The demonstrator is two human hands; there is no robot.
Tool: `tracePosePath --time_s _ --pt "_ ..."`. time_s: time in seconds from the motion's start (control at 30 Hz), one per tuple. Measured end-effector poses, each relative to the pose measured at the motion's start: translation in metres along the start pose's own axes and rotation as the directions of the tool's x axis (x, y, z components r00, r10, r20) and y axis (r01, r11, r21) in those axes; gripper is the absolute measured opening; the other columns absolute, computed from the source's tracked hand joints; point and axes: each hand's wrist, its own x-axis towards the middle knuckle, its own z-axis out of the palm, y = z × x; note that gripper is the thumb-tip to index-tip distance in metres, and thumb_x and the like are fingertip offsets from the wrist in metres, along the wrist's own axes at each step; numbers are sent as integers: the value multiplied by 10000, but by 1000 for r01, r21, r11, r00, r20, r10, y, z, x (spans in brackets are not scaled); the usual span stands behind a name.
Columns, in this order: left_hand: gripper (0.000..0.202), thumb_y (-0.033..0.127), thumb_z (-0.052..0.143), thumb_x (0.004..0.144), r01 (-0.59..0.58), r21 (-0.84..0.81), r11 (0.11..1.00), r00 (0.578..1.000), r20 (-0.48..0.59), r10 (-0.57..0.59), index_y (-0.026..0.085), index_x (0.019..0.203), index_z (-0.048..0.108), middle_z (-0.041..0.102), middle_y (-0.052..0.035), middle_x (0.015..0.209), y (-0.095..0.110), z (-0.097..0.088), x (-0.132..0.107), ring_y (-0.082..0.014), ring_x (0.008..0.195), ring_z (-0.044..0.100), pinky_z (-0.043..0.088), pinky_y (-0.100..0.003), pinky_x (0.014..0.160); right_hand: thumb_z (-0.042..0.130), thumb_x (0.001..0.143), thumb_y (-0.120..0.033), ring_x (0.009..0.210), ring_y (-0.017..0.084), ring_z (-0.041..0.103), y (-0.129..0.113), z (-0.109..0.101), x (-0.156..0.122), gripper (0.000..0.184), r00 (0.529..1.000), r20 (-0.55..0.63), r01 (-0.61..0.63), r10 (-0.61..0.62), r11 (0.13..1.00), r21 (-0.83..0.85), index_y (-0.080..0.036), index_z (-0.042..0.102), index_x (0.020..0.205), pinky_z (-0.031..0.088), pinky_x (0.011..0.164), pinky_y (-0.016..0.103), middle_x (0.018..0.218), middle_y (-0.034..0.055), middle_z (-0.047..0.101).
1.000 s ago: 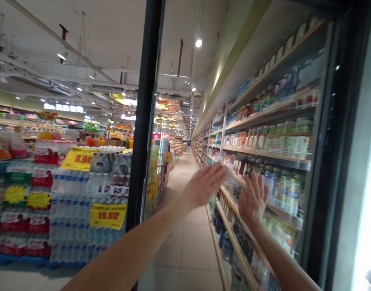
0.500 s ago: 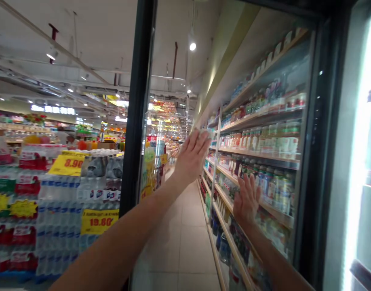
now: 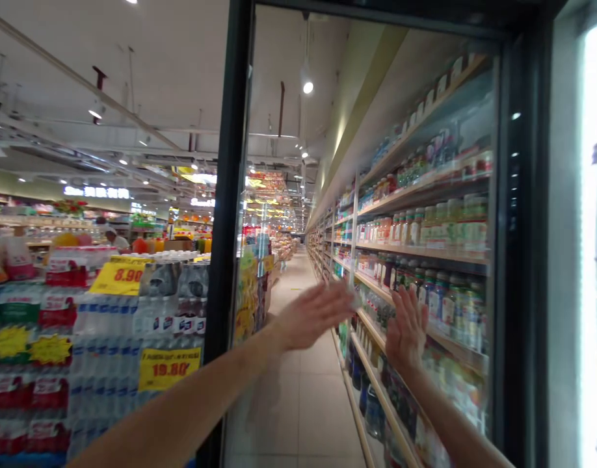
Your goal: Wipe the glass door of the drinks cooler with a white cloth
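Whitish wad (image 3: 354,299), mostly hidden, blurred left hand (image 3: 318,314)

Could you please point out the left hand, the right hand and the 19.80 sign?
Left hand (image 3: 312,318), head view: on the blurred back of the hand.
Right hand (image 3: 406,333), head view: mid-hand, below the fingers.
19.80 sign (image 3: 169,369), head view: middle of its yellow face, at the red digits.

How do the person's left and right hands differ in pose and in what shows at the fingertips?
The left hand points its fingers toward the picture's right; the right hand points its fingers upward. A pale, blurred thing shows at the left hand's fingertips; none can be made out at the right hand's. Both hands are bare, with fingers extended.
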Motion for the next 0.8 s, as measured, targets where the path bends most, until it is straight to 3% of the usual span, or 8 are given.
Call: tracePosePath --time_s 0.07,0.13,0.27,0.37,0.43,0.63,0.73,0.8 --pt "484 254 395 896 -136 -11 991 990 41 137 302 1374 337 251 52 1497 -4 -3 -13 -117 1403 98 152 -326 1148 322 885 -215 1352 246 299 1 0 -1 520 1000 4 2 -2 1000 -6 -216 309 1404 207 1090 504 1416 104 409" --pt "501 229 374 903 134 50 990 991 -37 -132 263 1397 299 262 8 1496 -18 -8 -19 -133 1405 94 142 -363 1148 322 883 -222 1350 245 305 1 1 -1 510 1000 4 -3 3 1000 -17 -214 327 1393 216 1086 500 1409 107 418" --pt "494 199 352 912 607 74 791 782 -231 -579 200 1403 298 266 -71 1492 -31 -12 -26 -202 1410 56 161 -449 1127 314 885 -236 1349 248 307 -1 0 0 487 1000 3 -20 20 999 -30 -207 365 1369 214 1085 508 1403 113 425" --pt "490 206 380 902 162 68 984 986 -48 -159 270 1386 329 283 11 1487 -13 -6 -40 -175 1409 67 149 -389 1139 324 881 -224 1353 244 299 -2 0 1 484 1000 -6 -9 9 1000 -19 -204 375 1362 201 1093 502 1404 111 425" --pt "482 226 379 904 -97 22 995 994 54 96 327 1374 336 280 64 1484 -9 -5 -47 -142 1405 98 138 -347 1144 327 879 -223 1352 241 300 -2 0 1 485 1000 -9 -6 5 1000 -17 -202 374 1362 201 1094 497 1405 111 423" --pt "494 220 354 910 518 83 852 855 -76 -512 215 1402 311 249 -69 1497 -17 -6 -43 -233 1408 76 153 -461 1121 325 878 -226 1354 245 297 -2 1 0 504 1000 0 -18 18 999 -27 -212 346 1382 206 1090 504 1410 105 417" --pt "483 253 354 908 80 19 997 996 37 -80 285 1389 325 231 17 1505 6 0 -49 -182 1409 80 131 -395 1138 331 881 -219 1355 239 294 -2 1 0 505 1000 -3 -9 9 1000 -21 -218 338 1385 204 1093 498 1408 107 421" --pt "482 266 363 902 -159 -32 987 983 83 161 317 1381 328 221 60 1505 12 2 -50 -149 1406 107 134 -349 1141 328 882 -213 1356 240 291 -2 2 0 502 1000 6 -6 6 1000 -20 -218 340 1384 198 1094 505 1401 111 429"
